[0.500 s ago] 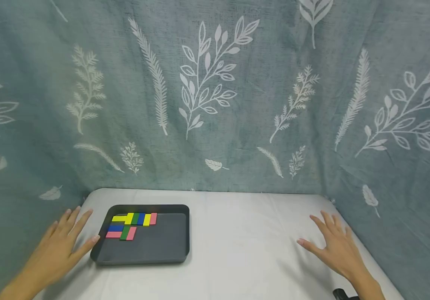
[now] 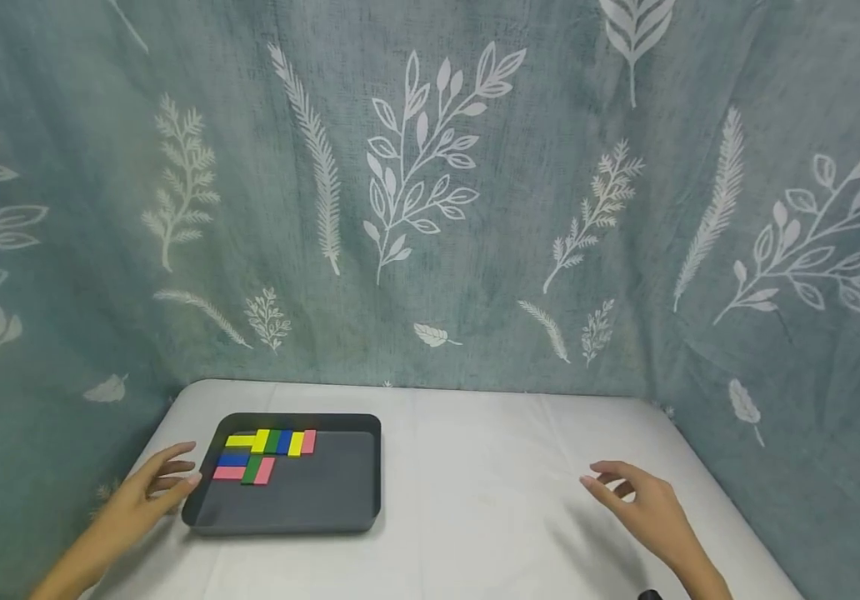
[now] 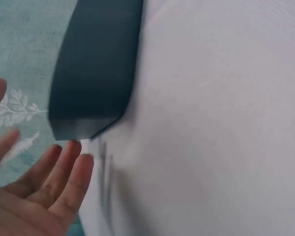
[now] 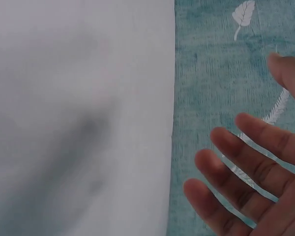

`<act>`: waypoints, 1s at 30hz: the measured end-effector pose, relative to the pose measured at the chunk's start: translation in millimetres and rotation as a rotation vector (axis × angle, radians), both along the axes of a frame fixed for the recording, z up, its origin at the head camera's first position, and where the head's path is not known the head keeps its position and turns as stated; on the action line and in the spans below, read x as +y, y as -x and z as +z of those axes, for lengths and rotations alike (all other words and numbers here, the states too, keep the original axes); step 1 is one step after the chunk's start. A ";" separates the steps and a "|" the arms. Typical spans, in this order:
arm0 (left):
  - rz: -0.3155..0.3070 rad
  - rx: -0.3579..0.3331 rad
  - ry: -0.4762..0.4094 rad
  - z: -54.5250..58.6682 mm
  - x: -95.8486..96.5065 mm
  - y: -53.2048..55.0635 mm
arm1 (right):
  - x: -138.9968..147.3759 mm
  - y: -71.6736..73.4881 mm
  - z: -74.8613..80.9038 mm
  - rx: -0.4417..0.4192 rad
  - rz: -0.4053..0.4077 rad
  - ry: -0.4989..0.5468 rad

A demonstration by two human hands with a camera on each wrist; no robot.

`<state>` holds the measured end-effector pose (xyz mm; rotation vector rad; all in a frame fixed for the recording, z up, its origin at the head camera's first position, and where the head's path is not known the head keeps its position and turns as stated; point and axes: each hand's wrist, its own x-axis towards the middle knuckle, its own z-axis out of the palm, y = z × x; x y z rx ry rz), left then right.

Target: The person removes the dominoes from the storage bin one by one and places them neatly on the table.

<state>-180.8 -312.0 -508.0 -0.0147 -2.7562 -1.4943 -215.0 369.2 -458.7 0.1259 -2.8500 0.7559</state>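
Note:
A dark grey tray [image 2: 310,500] lies on the left half of the white table. Inside it, toward its back left, several flat coloured blocks sit close together: a yellow block [image 2: 240,441], a blue block [image 2: 234,459], a pink block [image 2: 230,472], plus green and further ones. My left hand [image 2: 147,490] hovers at the tray's left side, fingers loosely bent, thumb tip by the rim; it holds nothing. Over the table's right side hangs my right hand [image 2: 643,508], empty, with its fingers relaxed and thumb near the index finger. The right wrist view shows its fingers [image 4: 255,162] spread apart.
A white cloth [image 2: 475,483] covers the table. Green curtains [image 2: 430,192] with white leaf prints stand behind it and along both sides. A small black object [image 2: 650,595] shows at the bottom edge, beside the right forearm.
Both hands have gone from spread fingers to loosely bent ones. The right hand has shifted slightly left and lower in view; the tray and its blocks keep their arrangement.

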 end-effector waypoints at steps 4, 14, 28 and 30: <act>0.003 -0.089 -0.066 -9.7 1.6 4.9 | -11.5 3.3 -8.7 0.009 0.006 0.035; 0.060 -0.195 -0.096 -31.3 2.6 13.7 | -49.1 19.4 -35.0 -0.068 0.023 0.155; -0.032 -0.256 -0.137 -32.5 -9.8 11.3 | -94.3 32.4 -37.1 -0.079 0.182 0.233; -0.045 -0.252 -0.142 -32.2 -10.9 11.5 | -100.3 36.1 -33.1 -0.073 0.207 0.234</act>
